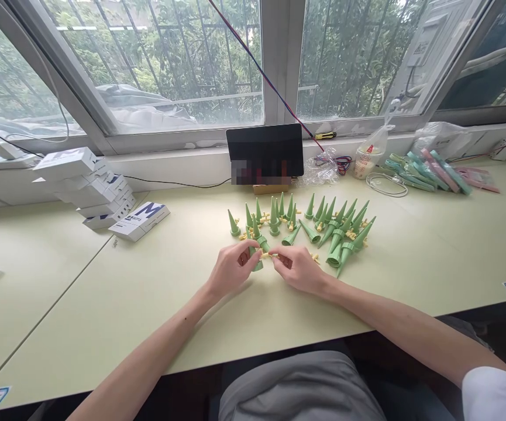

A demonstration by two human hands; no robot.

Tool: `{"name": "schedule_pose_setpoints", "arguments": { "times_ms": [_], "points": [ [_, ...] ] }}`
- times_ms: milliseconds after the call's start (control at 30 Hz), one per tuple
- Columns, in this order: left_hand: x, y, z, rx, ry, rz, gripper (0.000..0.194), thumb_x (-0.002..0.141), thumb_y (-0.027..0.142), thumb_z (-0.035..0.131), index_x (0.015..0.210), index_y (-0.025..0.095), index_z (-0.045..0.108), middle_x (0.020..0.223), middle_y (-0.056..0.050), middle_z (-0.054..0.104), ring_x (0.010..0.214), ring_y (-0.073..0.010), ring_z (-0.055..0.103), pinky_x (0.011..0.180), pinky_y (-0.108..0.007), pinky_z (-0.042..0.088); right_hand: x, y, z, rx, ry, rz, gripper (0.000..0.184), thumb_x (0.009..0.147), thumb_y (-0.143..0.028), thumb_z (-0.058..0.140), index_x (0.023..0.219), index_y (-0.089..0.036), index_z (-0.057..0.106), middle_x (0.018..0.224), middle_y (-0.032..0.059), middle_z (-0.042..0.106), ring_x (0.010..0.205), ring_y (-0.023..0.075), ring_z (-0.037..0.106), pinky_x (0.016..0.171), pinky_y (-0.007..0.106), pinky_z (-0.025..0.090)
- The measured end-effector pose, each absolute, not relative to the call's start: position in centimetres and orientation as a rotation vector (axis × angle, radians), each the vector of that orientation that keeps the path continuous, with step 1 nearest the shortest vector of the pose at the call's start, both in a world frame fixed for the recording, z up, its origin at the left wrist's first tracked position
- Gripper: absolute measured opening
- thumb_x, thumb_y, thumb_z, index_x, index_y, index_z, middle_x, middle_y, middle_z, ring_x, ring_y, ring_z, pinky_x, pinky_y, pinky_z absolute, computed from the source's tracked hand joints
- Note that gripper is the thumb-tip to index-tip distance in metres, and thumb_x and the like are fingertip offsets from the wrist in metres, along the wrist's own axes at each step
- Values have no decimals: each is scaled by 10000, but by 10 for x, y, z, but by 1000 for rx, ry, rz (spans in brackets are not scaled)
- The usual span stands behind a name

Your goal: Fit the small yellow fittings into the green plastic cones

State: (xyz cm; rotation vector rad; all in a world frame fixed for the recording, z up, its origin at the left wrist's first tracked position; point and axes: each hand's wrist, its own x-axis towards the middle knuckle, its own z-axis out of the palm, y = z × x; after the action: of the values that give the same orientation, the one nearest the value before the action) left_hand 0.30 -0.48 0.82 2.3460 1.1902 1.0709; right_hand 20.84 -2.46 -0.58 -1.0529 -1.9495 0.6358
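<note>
Head view: L hand [233, 266], nearly closed, seemingly pinches a green cone [258, 266]; R hand [295, 268], tips closed on a yellow peg [265, 255] at its 10 o'clock, cone pile [339, 237] approx 2 o'clock. Best: steady cone, light pinch.

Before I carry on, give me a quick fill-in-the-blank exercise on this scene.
1. The cones on the table are coloured ____.
2. Between the fingertips of the left hand and right hand is a small piece coloured ____.
3. In the picture, the stacked white boxes stand to the ____ of the black screen.

Missing words: green; yellow; left.
</note>
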Motion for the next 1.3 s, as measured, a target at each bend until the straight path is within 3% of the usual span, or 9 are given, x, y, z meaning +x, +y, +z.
{"name": "schedule_pose_setpoints", "arguments": {
  "times_ms": [667, 933, 1300],
  "points": [
    [2, -4, 6, 2370, 1150, 1093, 169, 956, 322, 566, 958, 187, 666, 653, 14, 615, 543, -93, 516, 537, -213, 459, 208, -26, -2, -987, -1936, 649, 174, 938, -232, 528, 893, -152, 676, 626, -12, 567, 541, 108, 479, 551, 238, 391],
    [2, -4, 6, 2331, 1099, 1109, 195, 965, 331, 553, 1008, 186, 676, 845, -40, 700, 683, -113, 638, 540, -188, 534, 208, -25, -4, -976, -1930, 679, 153, 962, -269, 529, 947, -171, 646, 708, 12, 627, 586, 123, 542, 575, 243, 447],
    [3, -5, 7, 2225, 966, 1081, 243, 986, 318, 522, 1165, 206, 643, 996, -75, 675, 830, -144, 657, 614, -238, 604, 208, -26, 0, -953, -1872, 744, 162, 983, -331, 541, 1000, -189, 618, 760, 25, 662, 654, 147, 607, 609, 259, 496]
  ]
}}
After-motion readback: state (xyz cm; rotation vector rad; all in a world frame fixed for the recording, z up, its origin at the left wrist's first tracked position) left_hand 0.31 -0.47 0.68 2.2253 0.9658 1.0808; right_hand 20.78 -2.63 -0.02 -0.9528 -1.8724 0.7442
